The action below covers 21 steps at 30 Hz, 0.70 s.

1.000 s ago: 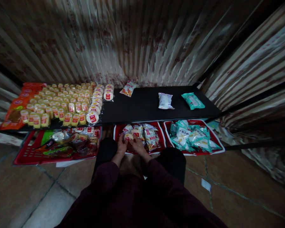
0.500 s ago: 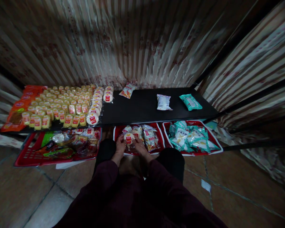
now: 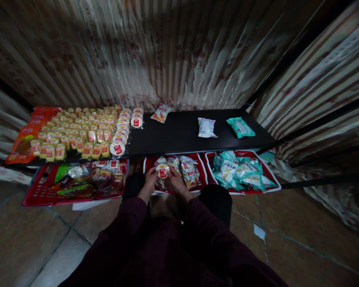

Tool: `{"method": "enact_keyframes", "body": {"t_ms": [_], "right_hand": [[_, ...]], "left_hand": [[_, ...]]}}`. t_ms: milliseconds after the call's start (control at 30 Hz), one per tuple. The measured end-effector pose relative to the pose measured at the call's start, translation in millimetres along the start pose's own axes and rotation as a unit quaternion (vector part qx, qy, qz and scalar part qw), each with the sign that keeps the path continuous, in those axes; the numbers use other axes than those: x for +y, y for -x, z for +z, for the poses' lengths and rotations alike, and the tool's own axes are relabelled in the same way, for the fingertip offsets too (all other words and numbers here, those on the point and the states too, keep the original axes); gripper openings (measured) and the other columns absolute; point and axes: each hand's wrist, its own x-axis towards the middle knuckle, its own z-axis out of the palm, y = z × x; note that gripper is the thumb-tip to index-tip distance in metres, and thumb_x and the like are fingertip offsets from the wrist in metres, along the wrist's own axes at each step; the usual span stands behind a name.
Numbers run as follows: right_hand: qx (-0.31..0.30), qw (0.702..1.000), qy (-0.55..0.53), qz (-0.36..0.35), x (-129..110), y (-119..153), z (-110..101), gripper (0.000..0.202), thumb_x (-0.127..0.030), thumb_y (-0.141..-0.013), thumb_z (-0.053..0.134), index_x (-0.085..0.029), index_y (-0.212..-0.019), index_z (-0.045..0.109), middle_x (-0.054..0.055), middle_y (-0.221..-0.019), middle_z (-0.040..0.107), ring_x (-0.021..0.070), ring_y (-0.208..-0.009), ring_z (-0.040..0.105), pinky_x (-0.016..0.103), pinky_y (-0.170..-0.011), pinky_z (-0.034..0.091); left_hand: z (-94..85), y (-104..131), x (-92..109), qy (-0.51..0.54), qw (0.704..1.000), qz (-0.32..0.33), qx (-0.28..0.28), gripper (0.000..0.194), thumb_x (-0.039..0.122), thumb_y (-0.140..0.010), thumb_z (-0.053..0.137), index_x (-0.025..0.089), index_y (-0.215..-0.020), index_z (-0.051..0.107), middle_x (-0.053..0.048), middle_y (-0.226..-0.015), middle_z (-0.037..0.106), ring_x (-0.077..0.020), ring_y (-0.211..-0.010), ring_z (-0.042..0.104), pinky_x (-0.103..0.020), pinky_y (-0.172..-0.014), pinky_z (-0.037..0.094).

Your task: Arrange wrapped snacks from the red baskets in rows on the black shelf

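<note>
Between my hands is a round, pale packaged cake with a red label, in clear wrap. My left hand grips its left edge and my right hand its right edge. Both are closed on it above the middle red basket, where several white and red snack bags lie. Similar round cakes stand in rows on the black shelf, beside many small yellow wrapped cakes.
A red basket of mixed snacks sits at left, another red basket with teal bags at right. On the shelf lie an orange package, a red-white bag, a white bag and a teal bag. Striped curtain hangs behind.
The view has shifted slightly. My hands stay on the round cake, raised a little in the picture. The shelf items and baskets look the same.
</note>
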Motion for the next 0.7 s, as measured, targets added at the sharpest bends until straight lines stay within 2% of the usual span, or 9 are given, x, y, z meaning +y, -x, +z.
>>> {"method": "enact_keyframes", "body": {"t_ms": [167, 300, 433, 567, 700], "right_hand": [[0.007, 0.997, -0.079, 0.013, -4.2, -0.7, 1.5, 0.041, -0.040, -0.076, 0.055, -0.020, -0.112, 0.060, 0.006, -0.110, 0.067, 0.0185, -0.097, 0.064, 0.035, -0.089, 0.050], [0.020, 0.993, -0.115, 0.004, -12.2, 2.5, 4.3, 0.040, -0.042, -0.069, 0.062, -0.022, -0.104, 0.064, 0.003, -0.096, 0.069, 0.0173, -0.085, 0.065, 0.030, -0.076, 0.053], [0.015, 0.979, -0.201, 0.025, -23.2, 8.9, 6.7, 0.042, -0.039, -0.065, 0.068, -0.022, -0.103, 0.066, 0.002, -0.085, 0.069, 0.0148, -0.069, 0.065, 0.025, -0.061, 0.052], [0.014, 0.966, -0.257, 0.021, -31.6, 14.4, 6.4, 0.044, -0.035, -0.064, 0.070, -0.024, -0.106, 0.065, 0.001, -0.087, 0.070, 0.0153, -0.071, 0.066, 0.027, -0.065, 0.054], [0.023, 0.973, -0.228, 0.009, -32.6, 16.0, 5.5, 0.049, -0.036, -0.067, 0.066, -0.023, -0.114, 0.061, 0.003, -0.089, 0.071, 0.0173, -0.072, 0.067, 0.031, -0.066, 0.055]], "left_hand": [[0.9, 1.9, 10.9, 0.045, 0.999, -0.021, -0.002, 0.030, 0.019, -0.070, 0.066, 0.014, -0.099, 0.066, -0.006, -0.087, 0.070, -0.0127, -0.068, 0.064, -0.025, -0.064, 0.052], [2.2, 2.6, 17.5, 0.081, 0.996, -0.029, 0.000, 0.028, 0.019, -0.068, 0.069, 0.014, -0.095, 0.067, -0.005, -0.082, 0.070, -0.0126, -0.066, 0.064, -0.024, -0.063, 0.051], [4.5, 3.1, 21.4, 0.095, 0.995, -0.036, -0.005, 0.024, 0.016, -0.070, 0.066, 0.014, -0.094, 0.067, -0.005, -0.079, 0.069, -0.0129, -0.063, 0.063, -0.026, -0.062, 0.050], [7.8, 2.5, 19.8, 0.071, 0.997, -0.019, 0.005, 0.022, 0.013, -0.070, 0.065, 0.015, -0.092, 0.066, -0.006, -0.081, 0.068, -0.0135, -0.065, 0.063, -0.028, -0.065, 0.051], [12.3, -0.1, 13.8, 0.035, 0.998, 0.022, 0.052, 0.028, 0.007, -0.067, 0.067, 0.016, -0.092, 0.060, -0.005, -0.087, 0.065, -0.0123, -0.070, 0.062, -0.028, -0.069, 0.050]]}}
